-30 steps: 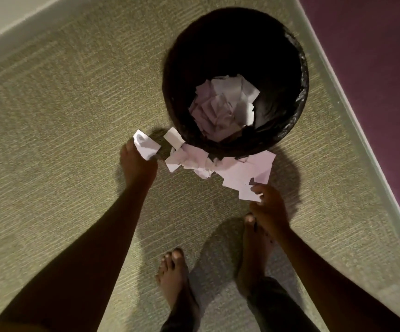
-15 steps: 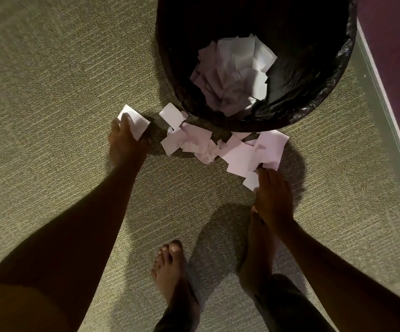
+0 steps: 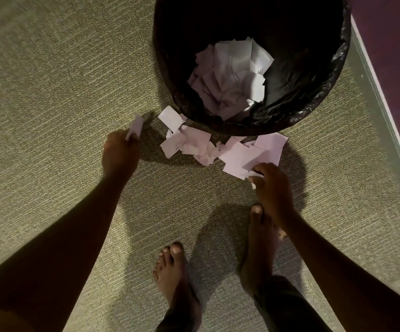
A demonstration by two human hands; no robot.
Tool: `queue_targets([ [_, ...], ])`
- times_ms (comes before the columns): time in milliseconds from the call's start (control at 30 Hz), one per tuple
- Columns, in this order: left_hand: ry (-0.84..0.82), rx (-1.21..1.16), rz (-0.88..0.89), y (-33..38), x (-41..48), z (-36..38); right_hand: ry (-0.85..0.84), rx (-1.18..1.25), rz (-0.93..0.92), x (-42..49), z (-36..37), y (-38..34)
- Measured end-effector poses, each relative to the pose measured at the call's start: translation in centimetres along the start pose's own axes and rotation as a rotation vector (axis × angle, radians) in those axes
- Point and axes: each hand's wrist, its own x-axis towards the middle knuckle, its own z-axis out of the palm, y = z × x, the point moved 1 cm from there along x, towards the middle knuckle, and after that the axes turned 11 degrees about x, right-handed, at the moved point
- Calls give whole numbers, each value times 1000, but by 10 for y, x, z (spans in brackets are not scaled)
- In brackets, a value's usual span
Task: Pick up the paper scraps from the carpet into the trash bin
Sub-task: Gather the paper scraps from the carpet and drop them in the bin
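While scraps (image 3: 194, 143) are lying on the carpet (image 3: 50, 92) against the bin (image 3: 242, 130), the left hand (image 3: 119, 153) is pinching one scrap (image 3: 135, 125) left of the bin, and the right hand (image 3: 272, 185), fingers curling, is gathering the pile's edge. Scraps are probably handling light and limp, so pinching edges is suiting them.

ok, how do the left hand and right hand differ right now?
Left hand pinches one white paper scrap, apart from the pile of white paper scraps on the green carpet; right hand curls onto that pile's near edge. Left hand's scrap looks blurred; right hand's pile is sharp. Both hands are outside the black-lined trash bin.
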Motion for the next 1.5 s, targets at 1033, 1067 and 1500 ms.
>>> queue_targets([
  [1033, -90, -131, 55, 62, -61, 42, 9, -360, -104, 23, 48, -16],
  [1067, -90, -153, 51, 62, -63, 42, 16, -345, -100, 23, 48, -16],
  [1500, -217, -477, -243, 65, -147, 13, -13, 30, 51, -14, 11, -24],
])
